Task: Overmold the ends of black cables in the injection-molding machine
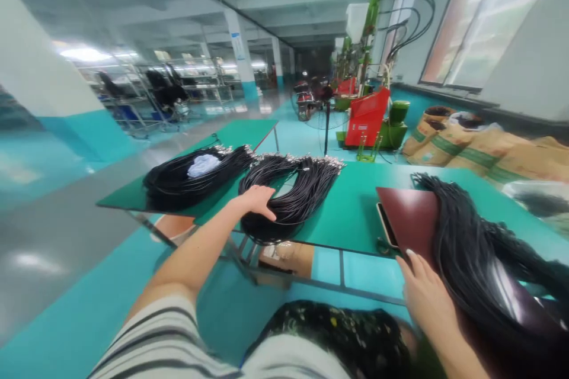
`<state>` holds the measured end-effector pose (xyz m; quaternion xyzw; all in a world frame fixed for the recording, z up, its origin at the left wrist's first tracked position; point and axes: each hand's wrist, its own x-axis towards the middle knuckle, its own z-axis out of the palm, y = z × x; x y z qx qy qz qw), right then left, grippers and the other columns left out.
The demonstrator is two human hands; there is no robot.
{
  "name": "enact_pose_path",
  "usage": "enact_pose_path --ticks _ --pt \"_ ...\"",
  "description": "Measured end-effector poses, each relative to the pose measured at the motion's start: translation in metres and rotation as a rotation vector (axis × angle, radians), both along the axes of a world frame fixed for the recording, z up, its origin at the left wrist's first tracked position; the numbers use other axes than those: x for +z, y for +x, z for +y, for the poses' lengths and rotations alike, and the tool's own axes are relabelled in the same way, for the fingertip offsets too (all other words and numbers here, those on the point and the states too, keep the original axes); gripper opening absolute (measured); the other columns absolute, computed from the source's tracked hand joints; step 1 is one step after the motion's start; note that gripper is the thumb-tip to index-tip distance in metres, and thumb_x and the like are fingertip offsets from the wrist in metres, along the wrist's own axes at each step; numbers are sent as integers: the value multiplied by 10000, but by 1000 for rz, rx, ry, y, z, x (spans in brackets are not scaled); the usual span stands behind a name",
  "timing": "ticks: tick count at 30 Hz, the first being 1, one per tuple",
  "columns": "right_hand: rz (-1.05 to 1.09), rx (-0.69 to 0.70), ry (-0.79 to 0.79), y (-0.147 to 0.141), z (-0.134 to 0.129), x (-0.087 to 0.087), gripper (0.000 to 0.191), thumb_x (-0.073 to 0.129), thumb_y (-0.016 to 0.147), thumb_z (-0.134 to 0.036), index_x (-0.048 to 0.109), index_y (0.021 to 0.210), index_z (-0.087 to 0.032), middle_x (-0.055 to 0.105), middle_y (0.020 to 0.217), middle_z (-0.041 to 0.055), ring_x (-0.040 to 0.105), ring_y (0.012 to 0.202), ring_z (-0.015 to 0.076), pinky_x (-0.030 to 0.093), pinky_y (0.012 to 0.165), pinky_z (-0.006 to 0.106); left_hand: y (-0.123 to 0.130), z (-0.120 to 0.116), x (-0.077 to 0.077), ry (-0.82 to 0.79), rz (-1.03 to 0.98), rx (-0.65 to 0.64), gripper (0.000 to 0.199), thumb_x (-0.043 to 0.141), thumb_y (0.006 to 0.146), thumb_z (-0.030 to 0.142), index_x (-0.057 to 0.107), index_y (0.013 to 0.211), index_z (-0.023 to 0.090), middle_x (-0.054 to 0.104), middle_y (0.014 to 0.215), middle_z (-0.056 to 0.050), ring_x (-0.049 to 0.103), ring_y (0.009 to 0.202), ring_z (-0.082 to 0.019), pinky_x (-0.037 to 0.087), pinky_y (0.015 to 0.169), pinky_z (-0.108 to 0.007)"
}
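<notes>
My left hand (258,200) lies over the near left part of a looped bundle of black cables (306,192) on the green table. Its thumb is spread away from the fingers, and it does not visibly close round any cable. Bright metal ends cluster along the far side of the loop. At the right, my right hand (422,287) is by the near edge of a dark red-brown board (411,216), fingers stretched out and holding nothing that I can see. Long black cables (462,249) drape over that board, just right of my right hand.
Another coil of black cables (178,180), with a pale blue cloth (203,165) on it, sits left on the green table (355,201). A cardboard box (297,257) is underneath. Beyond stand a fan (327,124), a red and green machine (367,118) and brown sacks (471,145).
</notes>
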<state>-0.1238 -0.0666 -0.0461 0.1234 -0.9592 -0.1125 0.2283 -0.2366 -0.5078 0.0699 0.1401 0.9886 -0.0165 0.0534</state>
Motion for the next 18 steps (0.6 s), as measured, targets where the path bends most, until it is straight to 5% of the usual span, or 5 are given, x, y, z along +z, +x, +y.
enact_pose_path --ticks 4,9,14,18 --pt "20 37 14 -4 5 -2 376 506 762 -110 609 1124 -98 488 1261 173 470 1121 280 409 896 369 -2 -7 8 -38 -224 -86 988 701 412 635 380 1278 283 491 1301 -76 467 1159 -266 250 994 -320" --pt "37 78 34 -7 11 -9 377 439 790 -129 588 1134 -80 464 1262 188 451 1134 294 399 905 402 15 4 -5 -99 -11 -150 1173 761 363 573 253 1359 220 442 1315 -154 507 1077 -313 329 897 -330" --pt "37 119 -5 -10 14 -13 379 370 811 -167 597 1096 -64 446 1260 205 449 1126 312 396 898 429 20 -6 -3 -109 129 -94 410 450 811 506 535 1078 206 594 1046 -95 543 973 -216 369 787 -262" --pt "10 162 -105 -12 17 -12 399 340 806 -229 630 1028 -69 495 1197 204 483 1072 326 397 889 448 7 -31 20 -77 253 93 396 263 903 438 559 856 180 608 913 -73 546 867 -176 374 734 -246"
